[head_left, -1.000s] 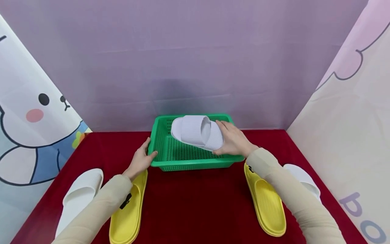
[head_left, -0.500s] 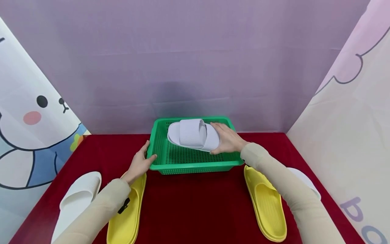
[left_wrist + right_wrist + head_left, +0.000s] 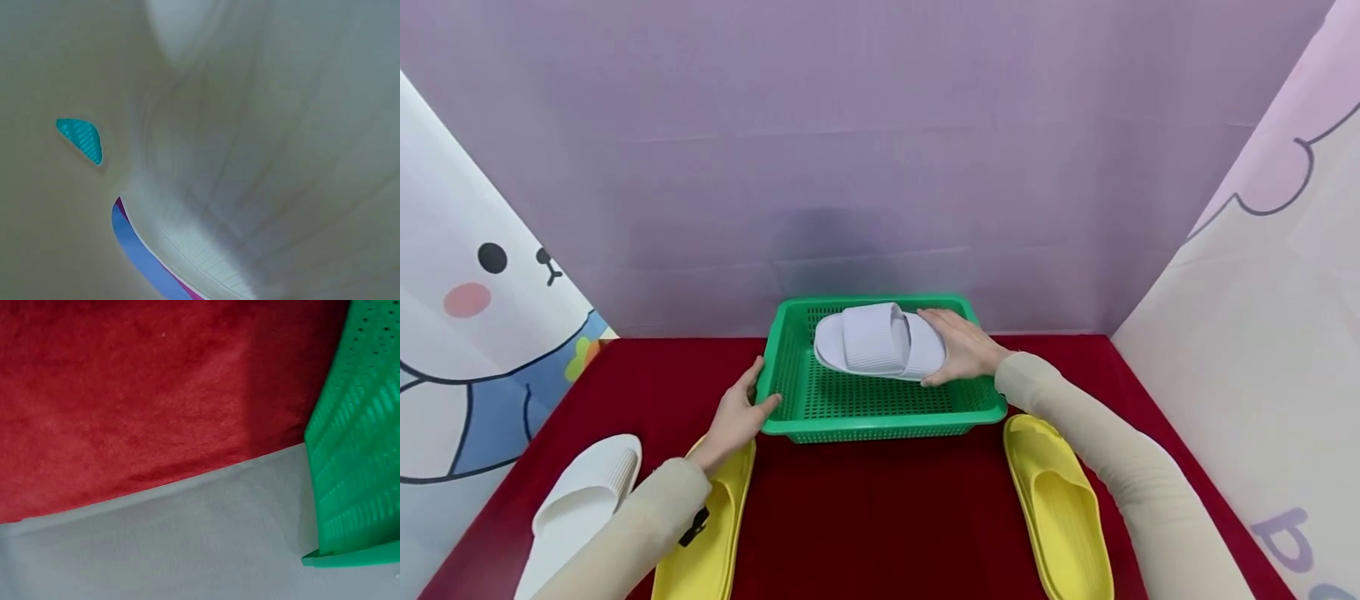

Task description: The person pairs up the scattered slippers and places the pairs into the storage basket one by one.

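Observation:
In the head view, a green plastic basket (image 3: 880, 429) with perforated walls stands near the back of the red cloth. My left hand (image 3: 735, 419) grips its left rim, thumb over the edge and fingers along the outside. A white slide slipper (image 3: 872, 342) with a ribbed strap lies level within the basket's opening, toe to the left. My right hand (image 3: 962, 346) holds this slipper by the heel, thumb on the near side. Whether its sole touches the basket floor cannot be told. Sleeve fabric fills most of the left wrist view; the right wrist view shows the basket's side (image 3: 356, 456).
One yellow slipper (image 3: 696, 550) lies under my left forearm, another yellow slipper (image 3: 1063, 521) beside my right forearm. A second white slipper (image 3: 583, 500) is at the far left. A purple cloth wall (image 3: 880, 167) rises behind the basket, with printed panels on both sides.
The white slipper has come down a little into the basket and levelled out, still in my right hand. My left hand stays on the rim. The head view has tilted slightly upward.

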Tool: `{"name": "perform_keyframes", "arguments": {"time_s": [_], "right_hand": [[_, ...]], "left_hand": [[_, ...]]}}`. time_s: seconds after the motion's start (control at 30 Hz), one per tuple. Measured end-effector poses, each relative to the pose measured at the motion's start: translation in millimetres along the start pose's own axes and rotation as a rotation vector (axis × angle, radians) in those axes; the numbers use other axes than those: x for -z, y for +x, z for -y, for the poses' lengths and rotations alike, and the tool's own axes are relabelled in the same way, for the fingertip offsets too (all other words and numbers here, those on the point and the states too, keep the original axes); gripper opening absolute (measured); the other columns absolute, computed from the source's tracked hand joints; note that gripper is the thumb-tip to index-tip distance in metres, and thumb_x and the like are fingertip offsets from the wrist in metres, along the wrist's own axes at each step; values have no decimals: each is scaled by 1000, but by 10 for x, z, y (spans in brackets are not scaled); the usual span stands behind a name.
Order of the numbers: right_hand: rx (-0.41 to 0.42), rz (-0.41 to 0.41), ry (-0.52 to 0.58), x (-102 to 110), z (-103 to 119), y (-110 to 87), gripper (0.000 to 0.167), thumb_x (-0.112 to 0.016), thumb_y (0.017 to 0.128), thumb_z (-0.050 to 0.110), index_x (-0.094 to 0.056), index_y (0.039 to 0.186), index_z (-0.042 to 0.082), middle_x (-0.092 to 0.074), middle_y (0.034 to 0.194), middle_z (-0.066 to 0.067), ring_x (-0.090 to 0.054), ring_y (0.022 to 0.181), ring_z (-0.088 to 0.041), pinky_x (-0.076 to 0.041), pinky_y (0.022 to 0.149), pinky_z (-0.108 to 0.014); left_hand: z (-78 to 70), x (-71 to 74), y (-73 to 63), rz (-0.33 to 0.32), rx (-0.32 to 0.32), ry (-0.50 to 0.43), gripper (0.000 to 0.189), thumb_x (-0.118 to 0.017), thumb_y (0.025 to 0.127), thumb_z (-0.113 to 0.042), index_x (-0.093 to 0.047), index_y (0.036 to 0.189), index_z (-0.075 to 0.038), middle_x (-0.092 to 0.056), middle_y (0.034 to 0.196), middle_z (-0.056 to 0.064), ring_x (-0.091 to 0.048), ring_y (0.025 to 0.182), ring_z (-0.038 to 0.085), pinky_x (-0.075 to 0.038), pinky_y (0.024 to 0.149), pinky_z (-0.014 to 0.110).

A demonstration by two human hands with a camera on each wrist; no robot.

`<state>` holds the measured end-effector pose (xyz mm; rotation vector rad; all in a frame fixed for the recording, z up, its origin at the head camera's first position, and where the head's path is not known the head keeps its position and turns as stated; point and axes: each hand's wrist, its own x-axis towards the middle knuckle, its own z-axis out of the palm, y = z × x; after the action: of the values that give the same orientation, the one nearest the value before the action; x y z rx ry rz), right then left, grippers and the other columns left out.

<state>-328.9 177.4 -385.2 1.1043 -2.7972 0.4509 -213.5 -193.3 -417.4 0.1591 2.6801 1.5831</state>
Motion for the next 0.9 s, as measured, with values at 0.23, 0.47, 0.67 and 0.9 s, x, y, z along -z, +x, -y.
{"name": "perform_keyframes", "arguments": {"time_s": [0.23, 0.47, 0.67, 0.9], "right_hand": [[-13, -25, 20, -54, -27, -65, 111, -73, 60, 61, -25, 144, 10, -34, 144, -9, -34, 129, -29, -37, 100, -50], [-61, 1, 79, -100, -54, -113, 111, -72, 60, 63, -24, 145, 12, -33, 145, -9, -32, 131, -31, -35, 101, -52], [-71, 1, 85, -108, -59, -44, 110, -72, 60, 63, -23, 146, 14, -31, 146, -7, -30, 132, -30, -35, 101, -52], [-52, 16, 67, -96, -25, 57, 112, -73, 58, 63, -24, 145, 14, -33, 145, -8, -31, 131, -31, -34, 102, -52]], "left_hand": [[-17, -27, -57, 18, 6, 4, 71, -49, 93, -16, -4, 148, -16, -19, 151, 16, -37, 129, 32, -44, 93, 42], [-25, -72, -102, 35, 9, -37, 71, -49, 94, -15, -4, 148, -17, -19, 151, 17, -36, 130, 35, -44, 94, 45], [-36, -46, -139, 26, 20, -82, 71, -49, 94, -15, -4, 148, -17, -22, 149, 18, -40, 127, 34, -47, 92, 42], [-62, 29, -152, 12, 17, -77, 70, -48, 94, -14, -3, 148, -16, -22, 149, 19, -40, 127, 35, -48, 91, 40]]}}
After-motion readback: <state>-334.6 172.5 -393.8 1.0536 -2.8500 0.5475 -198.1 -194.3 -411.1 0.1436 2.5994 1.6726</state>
